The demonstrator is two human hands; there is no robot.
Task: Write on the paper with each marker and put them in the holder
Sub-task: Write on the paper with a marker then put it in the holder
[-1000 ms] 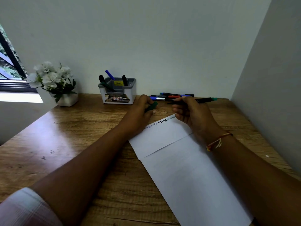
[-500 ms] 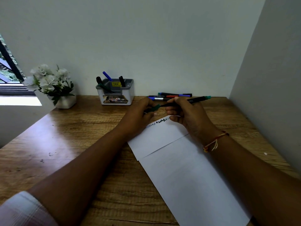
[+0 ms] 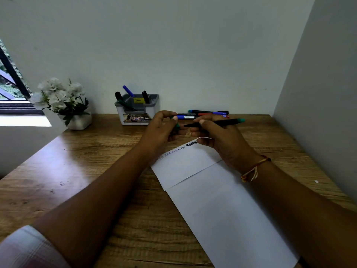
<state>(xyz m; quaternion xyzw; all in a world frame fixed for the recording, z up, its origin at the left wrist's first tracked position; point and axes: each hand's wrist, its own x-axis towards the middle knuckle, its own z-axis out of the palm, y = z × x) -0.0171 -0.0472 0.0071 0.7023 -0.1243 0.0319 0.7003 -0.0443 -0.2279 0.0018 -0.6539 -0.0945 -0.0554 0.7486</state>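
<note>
At the far left, beside the window, a small white pot of white flowers (image 3: 64,105) stands on the wooden table (image 3: 77,171). To the right of it, against the far wall, is the grey and white holder (image 3: 137,113). It already has three markers in it, two black ones and a blue marker (image 3: 128,91), and all of them lean.

Just to the right of the holder, the left hand (image 3: 160,130) is lifted a little over the table. Its fingers are curled around a green cap (image 3: 177,126), of which only small parts show. The right hand (image 3: 218,138) is close beside it and pinches a black marker with a green end (image 3: 222,122). The marker lies almost level and its tip points left to the cap. I cannot tell if the tip touches the cap.

Behind both hands, near the wall, a few loose markers (image 3: 208,113) lie in a row on the table. Under the right hand lies the white paper (image 3: 222,209), with a line of writing (image 3: 180,148) along its far edge. It stretches toward the near right. On the right wrist there is a red and yellow thread (image 3: 253,169).
</note>
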